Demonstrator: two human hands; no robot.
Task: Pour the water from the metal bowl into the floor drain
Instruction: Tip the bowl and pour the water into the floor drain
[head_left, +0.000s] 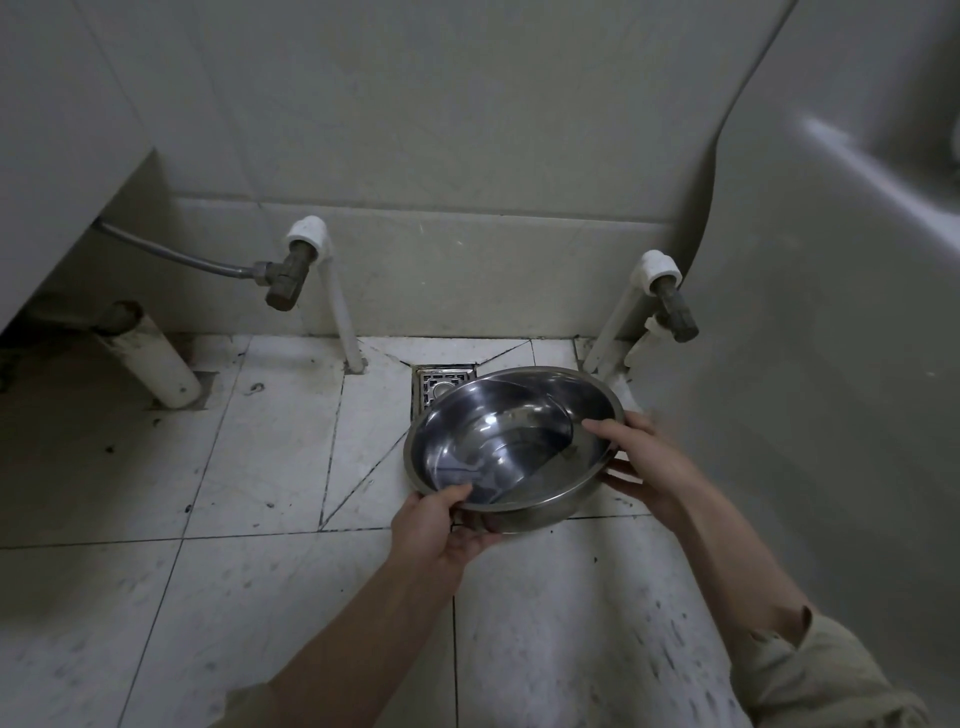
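Note:
A round metal bowl (511, 441) hangs just above the tiled floor, tilted slightly, with a shallow pool of water in its bottom. My left hand (441, 530) grips the near rim, thumb inside. My right hand (641, 462) holds the right rim, thumb over the edge and fingers underneath. The square metal floor drain (441, 382) lies by the wall, directly behind the bowl; the bowl's far rim covers its lower right part.
Two white pipes with valves rise from the floor at the wall, the left valve (291, 270) with a grey hose, the right valve (672, 306) beside a white fixture (831, 312). A thick white pipe (156, 364) slants down at left. The tiles are stained.

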